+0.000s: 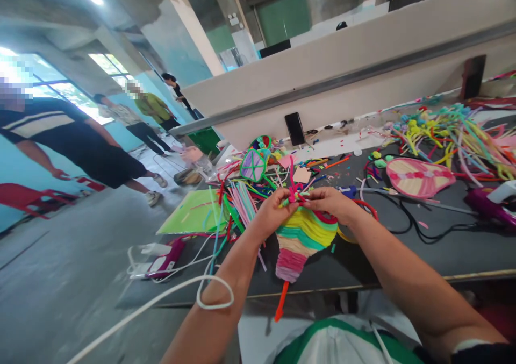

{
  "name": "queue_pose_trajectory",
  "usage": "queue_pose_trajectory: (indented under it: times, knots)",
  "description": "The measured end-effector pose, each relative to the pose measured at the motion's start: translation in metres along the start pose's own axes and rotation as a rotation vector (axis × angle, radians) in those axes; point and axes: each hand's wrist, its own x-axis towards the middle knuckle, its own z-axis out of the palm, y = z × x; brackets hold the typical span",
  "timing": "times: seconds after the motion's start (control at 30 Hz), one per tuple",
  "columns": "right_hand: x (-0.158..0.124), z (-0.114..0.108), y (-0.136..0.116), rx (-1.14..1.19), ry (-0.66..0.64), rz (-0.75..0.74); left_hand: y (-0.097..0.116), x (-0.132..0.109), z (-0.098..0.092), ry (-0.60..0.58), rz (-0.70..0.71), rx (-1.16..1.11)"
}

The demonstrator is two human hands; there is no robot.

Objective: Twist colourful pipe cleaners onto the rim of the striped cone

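Observation:
A striped craft piece (300,240) made of rows of pipe cleaners lies in front of me at the table's near edge. Its bands are yellow, green, beige, pink and lilac, and an orange strip (282,302) sticks out from its narrow end past the edge. My left hand (278,211) and my right hand (328,202) meet over its wide end. Between their closed fingertips is a small bundle of pink and light-green pipe cleaners (293,194). One pink stem points up from it. The fingers partly cover the bundle, so its exact shape is hidden.
A phone (295,129) leans against the white partition. Loose pipe cleaners (244,202) lie left, with a bigger heap (447,133) far right. Purple glue guns (167,259) flank me with trailing cables. A pink heart-like piece (419,177) lies right. A person (64,133) stands left.

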Motion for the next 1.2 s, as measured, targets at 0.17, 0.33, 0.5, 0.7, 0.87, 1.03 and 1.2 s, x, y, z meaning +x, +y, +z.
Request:
queue_pose_trajectory:
  times: [0.17, 0.33, 0.5, 0.7, 0.87, 1.03, 1.2]
  knots:
    - [0.0, 0.005, 0.002, 0.016, 0.036, 0.025, -0.001, -0.007, 0.004, 0.06, 0.029, 0.014]
    - [0.002, 0.007, 0.006, 0.059, 0.055, 0.027, 0.009, -0.017, 0.005, 0.028, -0.007, -0.051]
    - [0.002, 0.011, 0.007, 0.067, 0.06, 0.041, 0.011, -0.018, 0.003, -0.006, -0.084, -0.114]
    - [0.004, 0.011, 0.015, 0.078, 0.018, 0.062, 0.013, -0.02, -0.006, -0.134, -0.208, -0.339]
    - [0.003, 0.013, 0.014, 0.182, -0.033, 0.032, 0.013, -0.021, -0.005, -0.091, -0.328, -0.471]
    - [0.007, 0.015, 0.02, 0.104, 0.006, -0.031, 0.011, -0.023, 0.003, 0.094, -0.224, -0.328]
    - [0.018, 0.022, 0.037, -0.092, 0.141, -0.201, -0.001, -0.024, 0.008, 0.222, -0.104, -0.111]
